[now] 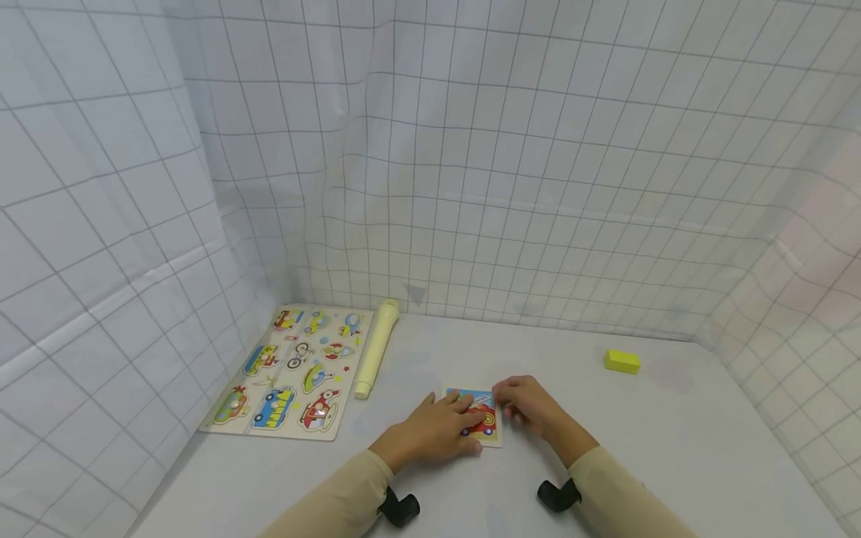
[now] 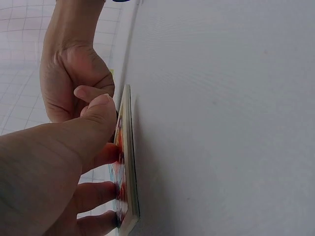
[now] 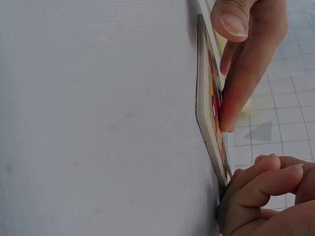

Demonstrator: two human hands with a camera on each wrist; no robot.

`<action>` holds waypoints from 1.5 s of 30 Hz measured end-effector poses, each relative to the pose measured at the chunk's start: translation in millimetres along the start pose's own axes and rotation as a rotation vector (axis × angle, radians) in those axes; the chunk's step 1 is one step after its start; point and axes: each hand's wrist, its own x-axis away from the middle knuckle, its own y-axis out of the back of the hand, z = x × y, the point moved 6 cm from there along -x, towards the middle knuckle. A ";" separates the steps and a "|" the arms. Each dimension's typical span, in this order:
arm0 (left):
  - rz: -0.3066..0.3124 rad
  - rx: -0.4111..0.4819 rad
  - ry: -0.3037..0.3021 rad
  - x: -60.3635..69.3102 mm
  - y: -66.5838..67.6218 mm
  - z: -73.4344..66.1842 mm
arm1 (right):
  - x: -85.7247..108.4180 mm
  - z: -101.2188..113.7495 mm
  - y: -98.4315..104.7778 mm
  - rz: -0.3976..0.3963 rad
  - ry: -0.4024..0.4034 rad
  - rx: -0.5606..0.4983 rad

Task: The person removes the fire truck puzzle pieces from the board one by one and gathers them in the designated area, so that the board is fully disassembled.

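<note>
A small square wooden picture puzzle (image 1: 494,438) with a red fire truck on a blue ground lies flat on the white tabletop. My left hand (image 1: 435,431) rests over its left part. Its spread fingers press on the picture, while the thumb stays above the near edge in the left wrist view. At the puzzle's far right corner is my right hand (image 1: 531,407), fingers curled. In the right wrist view those curled fingers (image 3: 246,196) touch the board's edge, and nothing shows held in them. The left hand covers part of the picture.
On the left lies a large peg puzzle board (image 1: 303,388) with several vehicle pieces. A pale yellow stick (image 1: 377,347) lies along its right side. Farther right sits a yellow block (image 1: 622,362). Grid-patterned white curtain (image 1: 471,187) encloses the table at the back and sides.
</note>
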 end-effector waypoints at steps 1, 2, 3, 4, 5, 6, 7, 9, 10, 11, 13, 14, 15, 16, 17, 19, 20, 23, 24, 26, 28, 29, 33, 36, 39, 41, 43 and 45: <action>0.000 -0.001 0.000 -0.4 -0.1 0.1 | -0.8 0.3 -0.4 -0.001 -0.004 -0.010; 0.000 -0.004 -0.001 -0.9 -0.4 0.2 | -1.8 0.2 -0.4 0.000 -0.004 -0.020; 0.000 -0.005 -0.001 -1.4 -0.8 0.5 | -2.4 0.5 -0.6 0.001 0.000 -0.026; 0.000 -0.007 -0.001 -1.9 -1.2 0.7 | -2.9 0.6 -0.9 0.002 0.001 -0.031; 0.001 -0.010 -0.001 -2.2 -1.7 0.9 | -3.4 0.7 -1.2 0.004 0.004 -0.037; 0.002 -0.010 0.000 -2.3 -2.1 1.2 | -4.0 1.0 -1.4 0.005 0.008 -0.039; 0.003 -0.011 0.001 -2.4 -2.4 1.4 | -4.5 1.3 -1.6 0.005 0.012 -0.041; 0.007 -0.015 0.004 -2.6 -3.2 2.0 | -5.0 2.7 -2.5 0.007 0.025 -0.042; 0.009 -0.015 0.005 -2.5 -3.5 2.2 | -5.1 3.1 -3.0 0.006 0.028 -0.041; 0.011 -0.014 0.007 -2.2 -3.8 2.4 | -5.1 3.7 -3.8 0.008 0.033 -0.039; 0.014 -0.015 0.008 -2.0 -3.9 2.8 | -5.0 4.8 -5.3 0.009 0.043 -0.032; 0.013 -0.015 0.009 -2.0 -4.0 3.0 | -4.7 5.4 -6.0 0.010 0.048 -0.027; 0.012 -0.015 0.008 -1.8 -3.8 3.1 | -4.4 5.9 -6.5 0.009 0.052 -0.024; 0.010 -0.015 0.005 -1.5 -3.8 3.0 | -3.9 6.1 -6.6 0.005 0.054 -0.019; 0.007 -0.017 0.003 -1.5 -3.9 2.9 | -3.3 6.6 -6.6 0.003 0.056 -0.016; 0.002 -0.019 -0.001 -1.4 -3.9 2.7 | -2.1 7.3 -5.7 -0.007 0.055 -0.014; 0.001 -0.020 -0.002 -1.4 -4.1 2.7 | -1.6 7.5 -5.2 -0.009 0.055 -0.012; 0.002 -0.023 -0.002 -1.1 -4.0 2.4 | -0.6 6.9 -3.8 -0.013 0.049 -0.010; 0.004 -0.023 -0.001 -0.8 -3.9 2.3 | -0.5 6.3 -3.6 -0.013 0.047 -0.010; 0.006 -0.022 0.001 -0.4 -3.2 2.0 | -0.5 5.3 -3.2 -0.016 0.037 -0.011; 0.008 -0.020 0.003 0.5 -2.6 1.9 | -0.5 4.4 -2.7 -0.022 0.027 -0.017; 0.008 -0.020 0.004 0.7 -2.3 1.9 | -0.7 3.9 -2.6 -0.024 0.021 -0.020; 0.009 -0.014 0.005 1.2 -2.1 2.0 | -1.3 2.1 -2.6 -0.028 0.003 -0.034; 0.012 -0.009 0.003 1.1 -2.4 1.9 | -2.3 2.2 -3.2 -0.028 0.003 -0.042; 0.017 -0.009 0.002 0.9 -2.7 2.5 | -3.3 3.7 -3.9 -0.021 0.018 -0.048; 0.017 -0.011 0.002 0.6 -3.0 3.0 | -3.0 4.6 -2.5 -0.019 0.027 -0.049; 0.017 -0.013 0.001 0.4 -3.2 3.5 | -2.8 4.4 2.8 -0.025 0.026 -0.048; 0.018 -0.012 -0.002 0.7 -3.5 3.4 | -1.8 3.4 12.9 -0.037 0.016 -0.042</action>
